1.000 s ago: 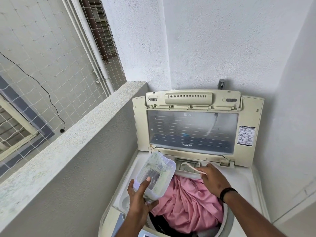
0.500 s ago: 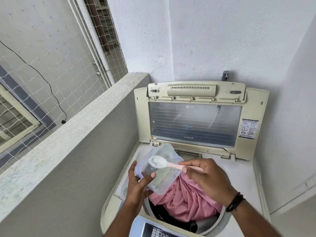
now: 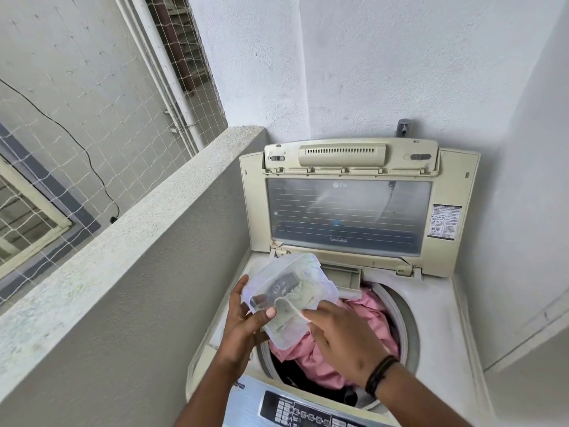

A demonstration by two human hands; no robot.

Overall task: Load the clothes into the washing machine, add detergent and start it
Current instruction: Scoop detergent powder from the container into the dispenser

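Gripping the clear plastic detergent tub [image 3: 289, 298] from its 9 o'clock side, the left hand [image 3: 246, 326] held it tilted above the washing machine drum [image 3: 403, 322]. At the tub's 4 o'clock, right hand [image 3: 341, 340] fingers reached inside; their hold could not be told. Pink clothes [image 3: 323, 362] filled the drum.

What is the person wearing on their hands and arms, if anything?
Both forearms are bare as far as the view shows, with no sleeves and no gloves. The right hand has a black band, seemingly of several thin strands, round its wrist. The left hand and its wrist carry nothing: no watch, ring or band shows.
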